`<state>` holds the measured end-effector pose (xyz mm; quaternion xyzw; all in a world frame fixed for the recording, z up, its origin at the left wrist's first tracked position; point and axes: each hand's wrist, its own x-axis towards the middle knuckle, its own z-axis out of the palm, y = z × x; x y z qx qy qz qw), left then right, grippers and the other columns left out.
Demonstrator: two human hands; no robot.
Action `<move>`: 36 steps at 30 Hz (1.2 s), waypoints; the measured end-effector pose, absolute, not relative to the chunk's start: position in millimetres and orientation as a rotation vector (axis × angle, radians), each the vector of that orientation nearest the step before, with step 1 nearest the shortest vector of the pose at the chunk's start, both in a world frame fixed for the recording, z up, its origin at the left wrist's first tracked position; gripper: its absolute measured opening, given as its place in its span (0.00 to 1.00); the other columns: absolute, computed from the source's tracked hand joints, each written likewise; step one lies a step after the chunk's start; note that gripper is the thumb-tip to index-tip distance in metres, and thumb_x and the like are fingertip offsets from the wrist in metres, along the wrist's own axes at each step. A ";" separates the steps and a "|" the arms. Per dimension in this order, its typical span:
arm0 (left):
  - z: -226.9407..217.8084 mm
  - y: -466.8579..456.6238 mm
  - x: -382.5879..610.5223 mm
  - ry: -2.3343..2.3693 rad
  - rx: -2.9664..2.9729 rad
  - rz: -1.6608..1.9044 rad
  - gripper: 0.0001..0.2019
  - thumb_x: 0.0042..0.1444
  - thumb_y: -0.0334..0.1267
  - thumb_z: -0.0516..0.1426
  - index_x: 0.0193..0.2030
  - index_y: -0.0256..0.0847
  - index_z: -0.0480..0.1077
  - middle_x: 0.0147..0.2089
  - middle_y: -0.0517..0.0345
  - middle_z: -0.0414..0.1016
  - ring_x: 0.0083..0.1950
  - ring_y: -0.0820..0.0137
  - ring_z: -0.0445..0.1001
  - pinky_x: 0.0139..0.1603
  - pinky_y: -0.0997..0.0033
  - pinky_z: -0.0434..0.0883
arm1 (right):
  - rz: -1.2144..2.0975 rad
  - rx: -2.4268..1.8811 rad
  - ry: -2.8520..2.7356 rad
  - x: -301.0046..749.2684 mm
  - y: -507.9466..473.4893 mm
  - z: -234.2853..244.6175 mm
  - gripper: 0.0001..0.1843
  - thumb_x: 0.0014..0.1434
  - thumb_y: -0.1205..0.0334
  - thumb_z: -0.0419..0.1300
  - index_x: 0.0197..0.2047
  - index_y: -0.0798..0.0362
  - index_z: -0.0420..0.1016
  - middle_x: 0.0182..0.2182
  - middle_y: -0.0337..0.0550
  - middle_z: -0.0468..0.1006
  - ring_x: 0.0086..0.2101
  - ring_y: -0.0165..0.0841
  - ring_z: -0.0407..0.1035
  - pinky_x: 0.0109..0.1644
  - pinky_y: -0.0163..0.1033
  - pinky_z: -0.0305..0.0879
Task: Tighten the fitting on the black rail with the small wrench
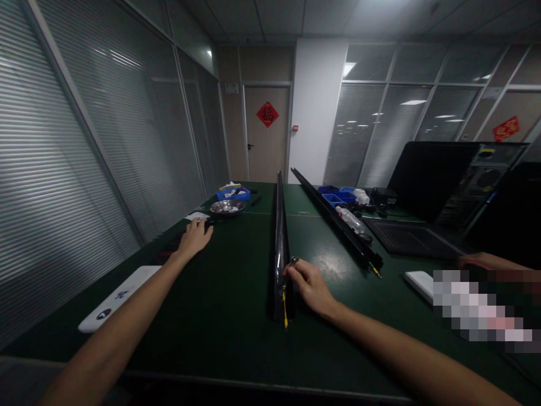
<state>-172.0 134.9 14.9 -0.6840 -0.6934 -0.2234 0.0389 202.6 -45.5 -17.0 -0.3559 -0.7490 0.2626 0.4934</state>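
My right hand [313, 287] pinches a small metal wrench [295, 260], its rounded end showing above the fingers. It is held at the near end of a long black channel-shaped rail [280, 225], which lies lengthwise on the table. A short yellow wire [285, 316] hangs out by that end of the rail, just below the fingertips. Off to the left, my left hand [196, 237] reaches out with fingers apart, over dark items beside a white paper [197, 216]. What lies under its fingertips is partly hidden.
A second black rail [333, 217] with a yellow-green wire lies to the right. Beyond my left hand are a metal bowl [227, 208] and a blue tray [233, 194]. A white flat device [122, 296] lies beneath my left forearm. Another person's hand [486, 261] is at right, near a bottle [350, 220].
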 end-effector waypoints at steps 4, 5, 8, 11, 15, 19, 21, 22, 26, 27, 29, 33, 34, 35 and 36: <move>19.3 123.6 -141.5 -1.944 -2.230 -0.750 0.21 0.67 0.43 0.47 0.60 0.36 0.69 0.66 0.43 0.63 0.65 0.53 0.63 0.65 0.55 0.64 | 0.644 -0.862 -1.780 202.5 -45.2 -17.3 0.19 0.73 0.52 0.51 0.38 0.52 0.76 0.34 0.42 0.76 0.35 0.35 0.71 0.39 0.37 0.65; 19.7 114.7 -128.0 -1.808 -2.328 -0.804 0.19 0.68 0.41 0.47 0.56 0.36 0.71 0.62 0.44 0.68 0.63 0.55 0.65 0.65 0.55 0.63 | 0.642 -0.863 -1.783 202.4 -45.2 -17.0 0.18 0.73 0.52 0.51 0.38 0.53 0.76 0.34 0.42 0.76 0.35 0.35 0.71 0.39 0.37 0.65; 17.8 75.8 -79.5 -1.461 -2.691 -0.873 0.15 0.70 0.38 0.47 0.49 0.38 0.74 0.51 0.49 0.74 0.54 0.58 0.71 0.61 0.53 0.64 | 0.631 -0.877 -1.821 202.0 -45.6 -15.0 0.19 0.73 0.52 0.51 0.37 0.53 0.76 0.34 0.42 0.75 0.34 0.34 0.70 0.39 0.37 0.64; 13.3 32.7 -35.5 -1.138 -3.050 -0.976 0.12 0.70 0.34 0.50 0.50 0.41 0.74 0.49 0.52 0.73 0.51 0.63 0.72 0.55 0.63 0.68 | 0.623 -0.878 -1.833 201.7 -46.2 -13.0 0.19 0.73 0.52 0.51 0.36 0.53 0.76 0.33 0.41 0.75 0.33 0.34 0.69 0.39 0.37 0.64; 8.9 -2.2 -5.5 -1.108 -3.207 -1.155 0.10 0.70 0.37 0.52 0.46 0.40 0.75 0.44 0.54 0.73 0.44 0.66 0.72 0.49 0.68 0.69 | 0.620 -0.826 -1.842 201.2 -45.8 -12.8 0.18 0.73 0.54 0.51 0.36 0.53 0.75 0.33 0.41 0.74 0.33 0.33 0.69 0.39 0.36 0.64; 7.0 -12.0 -1.3 -1.155 -3.184 -1.206 0.12 0.71 0.39 0.51 0.44 0.39 0.75 0.43 0.53 0.74 0.46 0.64 0.71 0.50 0.66 0.69 | 0.615 -0.804 -1.843 200.5 -44.2 -15.4 0.17 0.73 0.55 0.52 0.36 0.53 0.74 0.33 0.41 0.74 0.33 0.33 0.68 0.39 0.36 0.64; 6.8 -13.5 -2.1 -1.028 -3.225 -1.126 0.12 0.71 0.39 0.50 0.44 0.39 0.75 0.46 0.51 0.74 0.50 0.63 0.69 0.54 0.63 0.67 | 0.598 -0.817 -1.821 200.1 -44.2 -16.8 0.17 0.73 0.56 0.52 0.35 0.53 0.74 0.32 0.41 0.74 0.32 0.33 0.68 0.39 0.36 0.64; 6.9 -14.1 -2.5 -0.967 -3.239 -1.087 0.12 0.71 0.38 0.50 0.44 0.39 0.74 0.47 0.51 0.74 0.51 0.62 0.69 0.56 0.62 0.66 | 0.591 -0.823 -1.814 199.9 -44.5 -17.2 0.17 0.73 0.56 0.53 0.34 0.54 0.74 0.32 0.40 0.74 0.32 0.32 0.68 0.38 0.36 0.63; 7.6 -14.8 -3.6 -0.879 -3.248 -0.978 0.09 0.69 0.35 0.51 0.44 0.40 0.73 0.50 0.52 0.75 0.53 0.62 0.69 0.57 0.60 0.63 | 0.577 -0.817 -1.836 199.4 -46.7 -15.8 0.16 0.73 0.58 0.53 0.35 0.54 0.74 0.31 0.40 0.73 0.33 0.33 0.68 0.38 0.36 0.63; 7.4 -14.6 -3.9 -0.858 -3.260 -0.944 0.08 0.68 0.34 0.52 0.44 0.40 0.73 0.49 0.53 0.75 0.53 0.62 0.69 0.56 0.60 0.63 | 0.578 -0.809 -1.844 199.4 -47.1 -15.0 0.16 0.73 0.58 0.53 0.35 0.54 0.74 0.31 0.40 0.73 0.33 0.33 0.68 0.38 0.36 0.63; 6.7 -13.7 -4.8 -0.807 -3.287 -0.888 0.07 0.68 0.34 0.53 0.44 0.40 0.73 0.48 0.53 0.76 0.53 0.62 0.70 0.56 0.61 0.62 | 0.587 -0.793 -1.853 199.7 -47.1 -14.0 0.16 0.73 0.58 0.52 0.35 0.54 0.74 0.32 0.41 0.73 0.33 0.33 0.68 0.38 0.36 0.63; 6.5 -11.9 -6.5 -0.779 -3.308 -0.811 0.07 0.68 0.35 0.54 0.44 0.40 0.73 0.48 0.54 0.76 0.53 0.62 0.70 0.58 0.61 0.61 | 0.625 -0.758 -1.879 201.6 -44.5 -14.9 0.17 0.74 0.57 0.51 0.36 0.53 0.74 0.33 0.41 0.73 0.34 0.33 0.68 0.40 0.36 0.64; 7.0 -11.7 -6.7 -0.780 -3.313 -0.793 0.07 0.69 0.36 0.54 0.44 0.40 0.73 0.48 0.54 0.76 0.53 0.63 0.70 0.58 0.61 0.61 | 0.634 -0.749 -1.887 202.1 -43.8 -15.5 0.17 0.74 0.57 0.51 0.36 0.53 0.74 0.33 0.41 0.73 0.34 0.33 0.68 0.40 0.36 0.64; 7.6 -11.8 -6.8 -0.778 -3.319 -0.775 0.07 0.69 0.36 0.54 0.45 0.41 0.73 0.48 0.54 0.76 0.53 0.63 0.70 0.59 0.61 0.61 | 0.640 -0.744 -1.891 202.4 -43.4 -16.0 0.17 0.74 0.57 0.51 0.36 0.53 0.74 0.33 0.41 0.73 0.34 0.33 0.68 0.41 0.36 0.64; 8.3 -11.9 -6.8 -0.772 -3.325 -0.762 0.07 0.69 0.37 0.54 0.45 0.41 0.73 0.48 0.54 0.76 0.52 0.63 0.70 0.59 0.61 0.61 | 0.643 -0.743 -1.892 202.6 -43.2 -16.4 0.17 0.74 0.57 0.51 0.36 0.53 0.74 0.33 0.41 0.73 0.34 0.33 0.69 0.41 0.36 0.64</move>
